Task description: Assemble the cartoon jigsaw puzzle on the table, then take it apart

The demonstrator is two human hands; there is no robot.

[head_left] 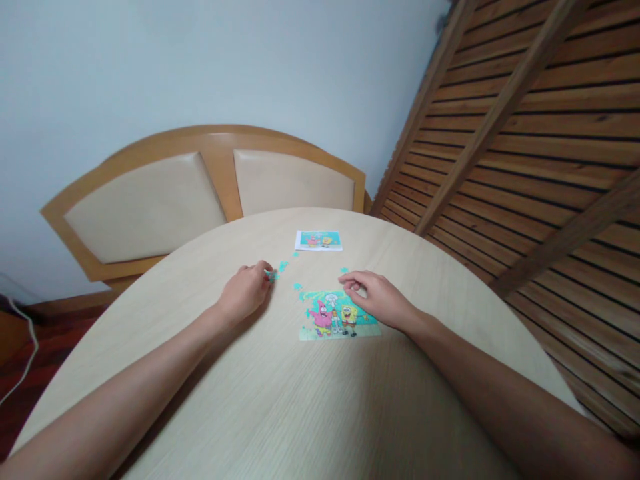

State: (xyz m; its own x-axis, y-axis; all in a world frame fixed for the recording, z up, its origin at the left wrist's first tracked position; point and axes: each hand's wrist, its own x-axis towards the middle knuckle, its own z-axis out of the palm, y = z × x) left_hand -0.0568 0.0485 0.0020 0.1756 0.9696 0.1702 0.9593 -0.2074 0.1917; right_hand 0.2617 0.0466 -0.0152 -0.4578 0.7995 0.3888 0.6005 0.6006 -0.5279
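A partly assembled jigsaw puzzle lies flat on the table, showing pink and yellow cartoon figures on a teal ground. Its upper edge is uneven. To its left, my left hand is closed in a pinch at a teal puzzle piece. Loose teal pieces lie just beyond those fingertips, and another piece is near the puzzle's upper left corner. My right hand hovers over the upper right of the puzzle, fingers loosely bent and thumb apart, nothing visible in it. A single loose piece sits beside its fingertips.
Behind the puzzle lies a reference picture card with the same figures, and a small piece in front of it. The round wooden table has a padded bench back behind it. Wooden slatted panels stand at the right.
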